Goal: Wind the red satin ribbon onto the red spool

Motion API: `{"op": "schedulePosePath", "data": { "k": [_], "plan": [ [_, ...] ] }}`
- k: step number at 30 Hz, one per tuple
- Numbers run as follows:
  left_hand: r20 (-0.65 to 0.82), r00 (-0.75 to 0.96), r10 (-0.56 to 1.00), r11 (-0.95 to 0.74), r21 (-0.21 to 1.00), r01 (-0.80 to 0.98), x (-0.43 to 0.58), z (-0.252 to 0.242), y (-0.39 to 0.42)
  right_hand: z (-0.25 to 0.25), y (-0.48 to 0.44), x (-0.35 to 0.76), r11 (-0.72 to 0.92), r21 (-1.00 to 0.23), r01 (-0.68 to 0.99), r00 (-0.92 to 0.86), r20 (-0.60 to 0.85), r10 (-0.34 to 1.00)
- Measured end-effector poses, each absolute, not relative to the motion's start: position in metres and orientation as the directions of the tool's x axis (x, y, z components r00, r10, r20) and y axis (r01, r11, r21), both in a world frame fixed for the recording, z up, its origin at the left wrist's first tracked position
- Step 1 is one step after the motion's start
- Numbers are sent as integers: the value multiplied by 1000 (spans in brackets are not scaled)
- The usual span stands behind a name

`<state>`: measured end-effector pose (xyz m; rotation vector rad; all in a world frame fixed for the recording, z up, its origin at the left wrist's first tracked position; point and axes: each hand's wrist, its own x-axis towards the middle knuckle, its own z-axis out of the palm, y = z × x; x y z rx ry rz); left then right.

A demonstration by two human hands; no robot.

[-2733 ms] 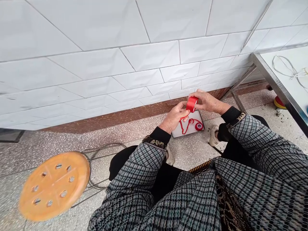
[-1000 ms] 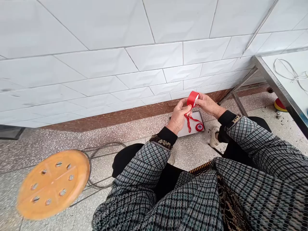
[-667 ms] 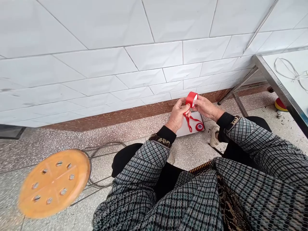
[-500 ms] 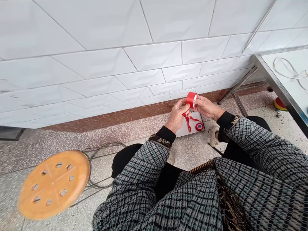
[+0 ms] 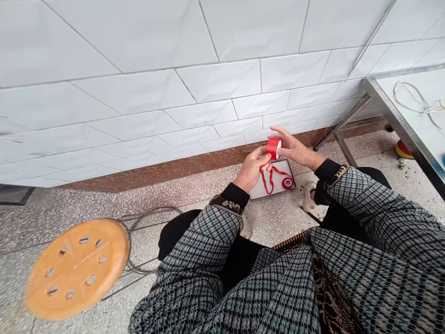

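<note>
A roll of red ribbon [image 5: 271, 148] with a white core is pinched between the thumb and fingers of my left hand [image 5: 253, 168]. My right hand [image 5: 295, 151] is at the roll's right side, its fingers lifted and spread, its thumb close to the white core; whether the thumb touches cannot be made out. Below the hands, a shallow white tray [image 5: 259, 190] with a dark edge lies on the floor. A narrow red ribbon [image 5: 267, 183] trails in loops over it from near my left hand towards a small red spool [image 5: 287, 183] in the tray.
An orange round stool [image 5: 78, 269] with holes and wire legs stands at the left. At the right is a metal-framed table [image 5: 389, 106] with a white cord [image 5: 422, 104] on top. A tiled wall [image 5: 222, 79] rises ahead. My shoes [image 5: 308, 197] flank the tray.
My right fingers have opened and lifted off the ribbon roll. The left hand has moved slightly left and down with the roll, and the narrow ribbon's loops have spread.
</note>
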<state>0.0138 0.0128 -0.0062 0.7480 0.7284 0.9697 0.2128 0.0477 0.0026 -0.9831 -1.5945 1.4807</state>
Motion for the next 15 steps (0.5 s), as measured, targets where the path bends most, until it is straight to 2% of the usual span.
{"op": "schedulePosePath", "data": {
  "k": [3, 6, 11, 13, 15],
  "plan": [
    [-230, 394, 890, 402, 802, -441, 13, -5, 11, 1, 54, 222, 276, -947, 165, -493, 163, 855],
    [-252, 407, 878, 430, 788, -441, 15, -3, 9, -2, 57, 225, 389, -896, 215, -536, 225, 814],
    [-190, 435, 880, 388, 816, -428, 13, -3, 7, 12, 61, 233, 474, -837, 273, -498, 298, 814],
    [-147, 463, 874, 328, 882, -338, 7, -5, 10, 25, 65, 245, 467, -817, 339, -441, 301, 845],
    [-126, 524, 843, 244, 956, -163, -4, -6, 16, 38, 71, 262, 456, -771, 445, -365, 308, 878]
  ]
}}
